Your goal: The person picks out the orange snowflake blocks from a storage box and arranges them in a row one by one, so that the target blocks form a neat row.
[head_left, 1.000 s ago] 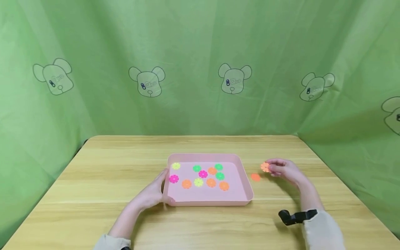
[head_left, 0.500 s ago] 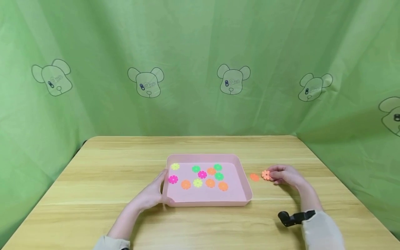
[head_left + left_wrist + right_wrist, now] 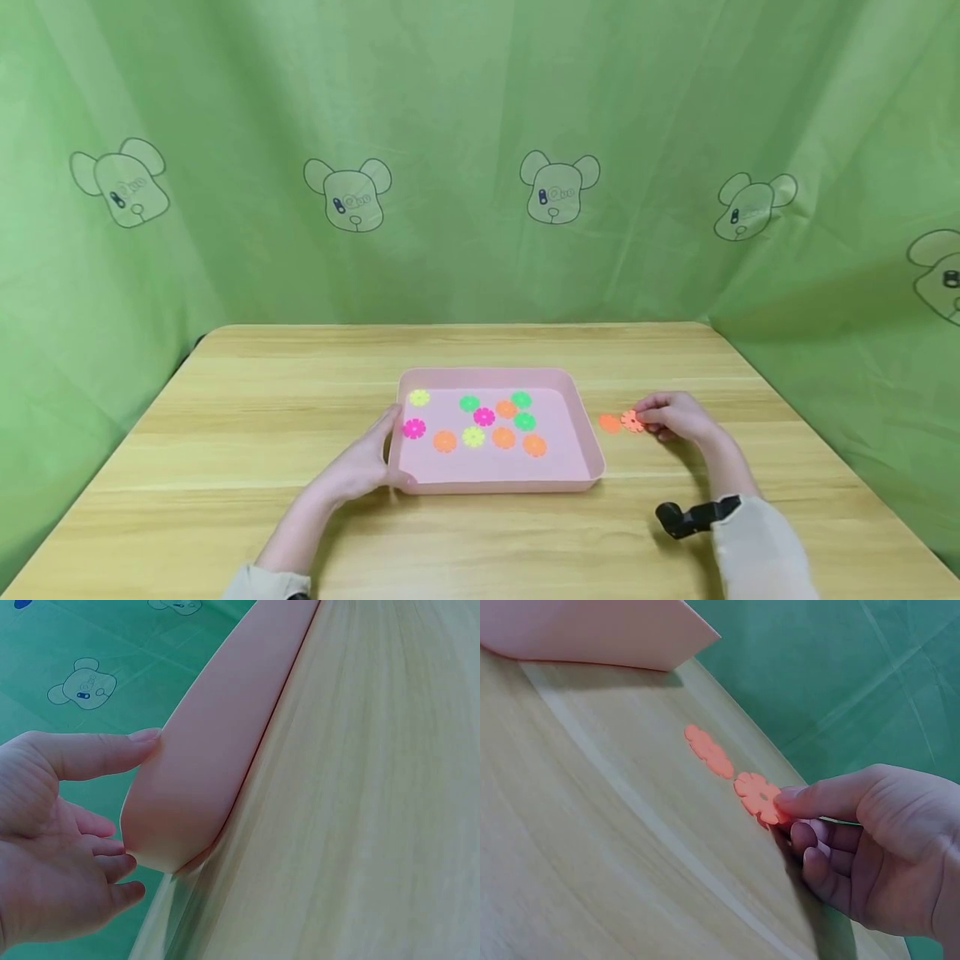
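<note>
Between thumb and fingers, my right hand (image 3: 678, 417) pinches an orange flower-shaped plastic disc (image 3: 757, 796) with a notched edge, tilted up off the table. Just left of it a second orange disc (image 3: 709, 752) lies on the wood; whether their edges touch I cannot tell. At the near left corner of the pink tray (image 3: 510, 487), my left hand (image 3: 360, 458) holds on, its thumb against the wall and its fingers along the left side. Several discs lie spread in the tray, such as a yellow disc (image 3: 419, 397), a magenta disc (image 3: 484, 416) and a green disc (image 3: 524, 422).
The tray stands mid-table, with bare wood table (image 3: 225, 400) around it. A green curtain (image 3: 450, 267) printed with mouse heads hangs behind and at both sides. A black strap mount (image 3: 693, 517) sits on the right wrist.
My right hand has lowered the orange disc and brought it left, up to the disc lying on the table. My left hand stays at the tray corner.
</note>
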Demonstrator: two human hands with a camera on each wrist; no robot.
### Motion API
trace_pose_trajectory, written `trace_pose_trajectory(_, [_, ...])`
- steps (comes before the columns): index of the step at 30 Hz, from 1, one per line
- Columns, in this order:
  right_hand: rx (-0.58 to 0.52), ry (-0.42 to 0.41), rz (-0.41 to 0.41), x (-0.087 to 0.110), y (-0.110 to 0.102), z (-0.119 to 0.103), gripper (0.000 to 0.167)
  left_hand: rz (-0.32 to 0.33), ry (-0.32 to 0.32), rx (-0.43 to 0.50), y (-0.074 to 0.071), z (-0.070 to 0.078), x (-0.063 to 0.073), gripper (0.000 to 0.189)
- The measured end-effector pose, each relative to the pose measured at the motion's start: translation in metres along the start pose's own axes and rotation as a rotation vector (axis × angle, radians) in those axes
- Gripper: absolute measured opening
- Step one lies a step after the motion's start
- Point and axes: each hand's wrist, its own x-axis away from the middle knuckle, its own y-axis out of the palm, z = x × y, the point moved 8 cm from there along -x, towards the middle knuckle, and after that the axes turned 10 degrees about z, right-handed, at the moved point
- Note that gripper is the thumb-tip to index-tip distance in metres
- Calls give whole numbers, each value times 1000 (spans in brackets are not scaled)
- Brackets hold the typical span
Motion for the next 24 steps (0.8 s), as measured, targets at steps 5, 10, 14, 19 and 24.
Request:
trace_pose_trajectory(5, [11,-9,10,1,0,-1,27,-2,2,-7,0,1,1,109])
trace_pose_trajectory(10, [21,-7,16,1,1,0,26,-3,-5,-9,0,1,1,109])
trace_pose_trajectory(14, [26,-12,19,1,1,-1,25,-1,-4,-6,-1,1,1,109])
trace_pose_trajectory(19, [10,-21,10,1,2,-3,25,-2,-5,-9,-1,1,1,109])
trace_pose_trajectory(24, [-15,-19,2,3,1,-3,26,-2,-9,-16,-1,2,2,109])
